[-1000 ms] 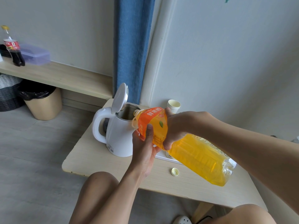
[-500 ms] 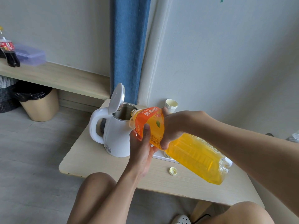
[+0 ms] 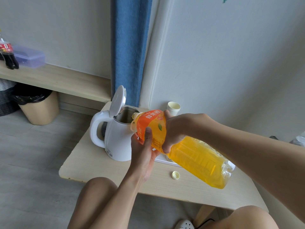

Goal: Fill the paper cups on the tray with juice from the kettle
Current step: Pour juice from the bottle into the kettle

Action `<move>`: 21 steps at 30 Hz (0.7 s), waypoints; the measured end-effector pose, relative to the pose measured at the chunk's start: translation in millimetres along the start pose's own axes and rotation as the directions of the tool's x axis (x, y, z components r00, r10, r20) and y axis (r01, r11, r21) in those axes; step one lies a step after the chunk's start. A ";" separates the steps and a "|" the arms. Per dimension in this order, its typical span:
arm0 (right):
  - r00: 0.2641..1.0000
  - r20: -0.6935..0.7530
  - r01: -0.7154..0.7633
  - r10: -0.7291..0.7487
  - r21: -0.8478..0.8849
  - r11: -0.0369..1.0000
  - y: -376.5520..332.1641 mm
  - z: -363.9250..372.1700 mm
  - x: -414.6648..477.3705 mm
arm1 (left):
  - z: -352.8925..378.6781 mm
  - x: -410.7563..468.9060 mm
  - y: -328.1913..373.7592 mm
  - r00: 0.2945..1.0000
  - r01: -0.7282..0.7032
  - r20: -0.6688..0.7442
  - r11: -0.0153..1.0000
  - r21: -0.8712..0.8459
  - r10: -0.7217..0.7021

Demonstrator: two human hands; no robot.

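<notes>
A white kettle (image 3: 115, 141) stands on the low table with its lid (image 3: 118, 100) flipped up. A large bottle of orange juice (image 3: 194, 156) is tilted, its uncapped neck at the kettle's open rim. My left hand (image 3: 145, 151) grips the bottle from below at the orange label. My right hand (image 3: 178, 129) grips it from above at the shoulder. A stack of paper cups (image 3: 173, 108) stands behind the bottle by the wall. A white tray (image 3: 163, 160) lies under the bottle, mostly hidden.
The bottle's yellow cap (image 3: 175, 175) lies on the wooden table (image 3: 102, 169) near its front edge. A blue curtain (image 3: 130, 47) hangs behind the kettle. A bin (image 3: 39, 108) stands on the floor under a shelf (image 3: 57, 80) with a cola bottle (image 3: 8, 55).
The bottle stays tilted at the kettle's rim in both hands. The view has shifted slightly; no clear movement of the hands relative to the kettle.
</notes>
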State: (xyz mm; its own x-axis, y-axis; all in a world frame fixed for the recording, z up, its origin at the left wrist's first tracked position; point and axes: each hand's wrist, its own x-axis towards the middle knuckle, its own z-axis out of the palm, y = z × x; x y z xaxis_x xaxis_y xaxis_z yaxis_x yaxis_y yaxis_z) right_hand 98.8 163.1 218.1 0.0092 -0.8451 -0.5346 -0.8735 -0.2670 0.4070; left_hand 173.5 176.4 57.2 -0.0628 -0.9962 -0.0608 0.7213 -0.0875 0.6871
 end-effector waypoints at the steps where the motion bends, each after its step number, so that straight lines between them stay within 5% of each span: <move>1: 1.000 -0.003 -0.003 0.003 0.003 1.000 0.0 0.1 -0.1 | 0.0 -0.4 0.1 1.000 0.003 0.002 1.000 0.000 -0.003; 21: 0.999 0.045 0.010 -0.008 -0.023 1.000 -2.1 -3.3 1.3 | 1.9 -1.9 1.8 1.000 -0.001 0.000 1.000 -0.003 0.001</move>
State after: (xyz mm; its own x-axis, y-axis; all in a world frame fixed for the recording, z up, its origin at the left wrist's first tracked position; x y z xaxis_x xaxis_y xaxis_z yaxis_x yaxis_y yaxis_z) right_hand 102.3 161.1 218.9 -0.0053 -0.8211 -0.5707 -0.8618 -0.2858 0.4191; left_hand 173.5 178.1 60.0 -0.0620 -0.9962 -0.0604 0.7232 -0.0866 0.6852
